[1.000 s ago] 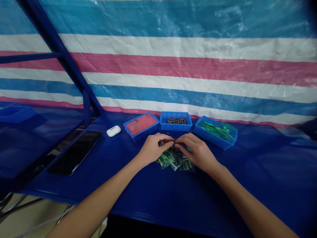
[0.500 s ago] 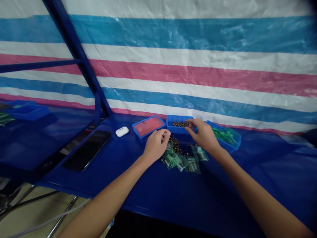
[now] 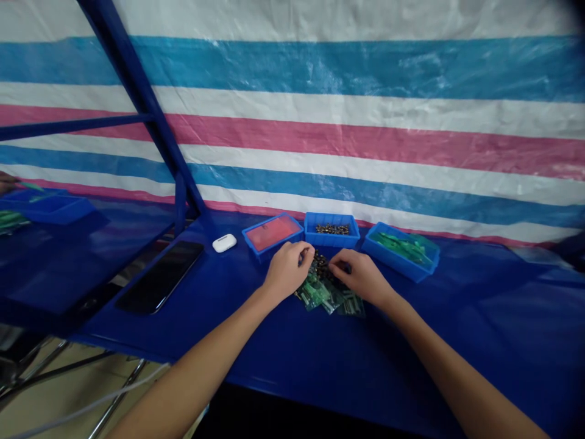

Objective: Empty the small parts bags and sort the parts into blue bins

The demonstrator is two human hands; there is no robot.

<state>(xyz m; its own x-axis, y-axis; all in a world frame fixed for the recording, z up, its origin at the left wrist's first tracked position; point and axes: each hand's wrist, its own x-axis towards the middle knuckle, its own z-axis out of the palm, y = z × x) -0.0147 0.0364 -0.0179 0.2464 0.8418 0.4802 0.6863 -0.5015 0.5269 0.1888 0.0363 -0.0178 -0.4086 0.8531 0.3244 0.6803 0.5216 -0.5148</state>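
Note:
My left hand (image 3: 289, 266) is closed at the left side of a pile of small dark and brass-coloured metal parts (image 3: 320, 263); whatever its fingers pinch is hidden. Opposite it, my right hand (image 3: 359, 272) hovers at the pile's right side with thumb and fingertips together, and I cannot make out anything between them. Small clear bags with green and silvery contents (image 3: 322, 294) lie in front of the pile, partly under my hands. Behind stands a blue bin (image 3: 331, 239) with more small metal parts inside.
A blue bin (image 3: 402, 266) of green packets stands at the right, and a blue tray with a reddish sheet (image 3: 274, 233) at the left. Further left lie a white case (image 3: 224, 242) and a black phone (image 3: 159, 277). Another person's hand (image 3: 7, 182) shows at the far-left edge.
My right hand has moved from the bin of metal parts down and towards me, to the pile. My left hand has stayed nearly still. Another person's hand has appeared at the far left.

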